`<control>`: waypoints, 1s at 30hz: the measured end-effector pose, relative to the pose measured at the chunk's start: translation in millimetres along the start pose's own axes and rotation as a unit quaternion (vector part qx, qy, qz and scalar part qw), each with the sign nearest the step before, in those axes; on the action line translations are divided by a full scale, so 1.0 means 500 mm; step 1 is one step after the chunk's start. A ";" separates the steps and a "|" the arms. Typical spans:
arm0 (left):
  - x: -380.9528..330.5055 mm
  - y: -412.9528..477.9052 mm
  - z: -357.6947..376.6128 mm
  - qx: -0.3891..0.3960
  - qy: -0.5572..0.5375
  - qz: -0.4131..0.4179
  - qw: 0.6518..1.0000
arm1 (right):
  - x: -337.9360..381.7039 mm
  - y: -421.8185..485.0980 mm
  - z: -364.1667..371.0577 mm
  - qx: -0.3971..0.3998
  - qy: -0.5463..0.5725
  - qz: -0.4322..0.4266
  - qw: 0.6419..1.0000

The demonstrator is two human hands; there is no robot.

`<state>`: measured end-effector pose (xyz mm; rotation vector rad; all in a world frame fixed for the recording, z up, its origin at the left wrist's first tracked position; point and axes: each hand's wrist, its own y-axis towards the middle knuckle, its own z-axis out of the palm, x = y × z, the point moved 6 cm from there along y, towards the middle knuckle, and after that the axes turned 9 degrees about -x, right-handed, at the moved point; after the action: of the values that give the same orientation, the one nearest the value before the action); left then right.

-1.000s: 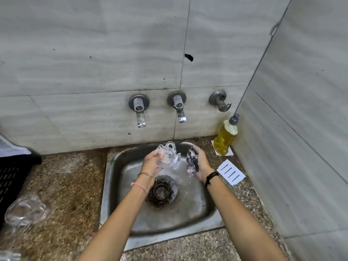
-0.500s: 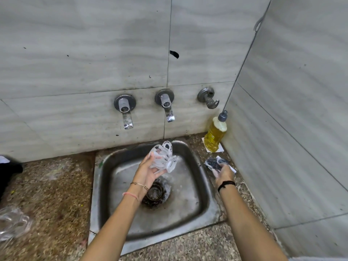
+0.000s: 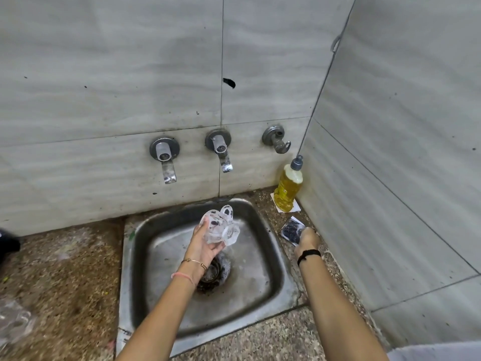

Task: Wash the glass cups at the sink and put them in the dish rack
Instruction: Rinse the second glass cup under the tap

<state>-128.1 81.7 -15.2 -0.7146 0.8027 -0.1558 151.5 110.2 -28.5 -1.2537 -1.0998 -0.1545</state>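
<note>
My left hand point(image 3: 205, 244) grips a soapy glass cup point(image 3: 220, 226) with a handle, tilted over the steel sink point(image 3: 276, 272) below the right tap point(image 3: 221, 149). My right hand point(image 3: 307, 237) is on the counter to the right of the sink, its fingers on a dark scrubber point(image 3: 292, 227) that lies on a white paper. Whether the fingers still pinch the scrubber is hidden. More glass cups point(image 3: 15, 321) lie blurred on the counter at the far left.
A yellow dish soap bottle point(image 3: 288, 188) stands in the back right corner. A left tap point(image 3: 164, 157) and a wall valve point(image 3: 277, 139) are on the tiled wall. The drain point(image 3: 213, 274) sits mid-sink. A black object's edge point(image 3: 7, 246) shows at the far left.
My right hand moved the scrubber away from the cup, out of the sink, and down onto the paper on the right counter. My left hand kept the cup over the sink.
</note>
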 end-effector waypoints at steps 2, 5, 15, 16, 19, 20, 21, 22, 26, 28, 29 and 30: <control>-0.001 0.000 0.001 -0.004 -0.012 0.013 1.000 | 0.012 -0.028 0.002 0.010 -0.007 -0.018 1.000; -0.007 -0.007 0.010 -0.010 -0.018 0.032 0.999 | 0.032 -0.102 0.045 0.160 -0.021 -0.043 0.986; -0.052 -0.003 0.112 0.083 -0.127 -0.031 0.988 | 0.165 -0.448 0.192 0.490 -0.156 -0.267 0.815; -0.051 0.002 0.129 0.119 -0.129 -0.058 0.983 | 0.184 -0.469 0.205 0.470 -0.174 -0.323 0.803; -0.052 0.009 0.164 0.157 -0.111 -0.094 0.977 | 0.240 -0.514 0.241 0.326 -0.243 -0.546 0.733; -0.056 0.011 0.169 0.141 -0.112 -0.091 0.979 | 0.252 -0.525 0.254 0.274 -0.276 -0.606 0.694; -0.061 0.015 0.174 0.124 -0.119 -0.084 0.982 | 0.258 -0.536 0.268 0.234 -0.316 -0.647 0.653; -0.066 0.017 0.177 0.104 -0.119 -0.070 0.985 | 0.259 -0.541 0.284 0.210 -0.361 -0.668 0.616; -0.078 0.032 0.182 0.073 -0.125 -0.050 0.988 | 0.263 -0.553 0.330 0.174 -0.445 -0.701 0.530; -0.082 0.050 0.178 0.068 -0.119 -0.045 0.990 | 0.267 -0.556 0.337 0.179 -0.452 -0.714 0.505; -0.084 0.055 0.177 0.066 -0.115 -0.044 0.990 | 0.272 -0.553 0.338 0.188 -0.456 -0.715 0.496; -0.086 0.061 0.177 0.074 -0.117 -0.050 0.989 | 0.280 -0.548 0.339 0.205 -0.459 -0.714 0.487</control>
<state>-99.9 167.8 33.3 -0.6187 0.5261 -0.2164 -48.3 208.7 243.2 0.5210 -2.7207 -0.4443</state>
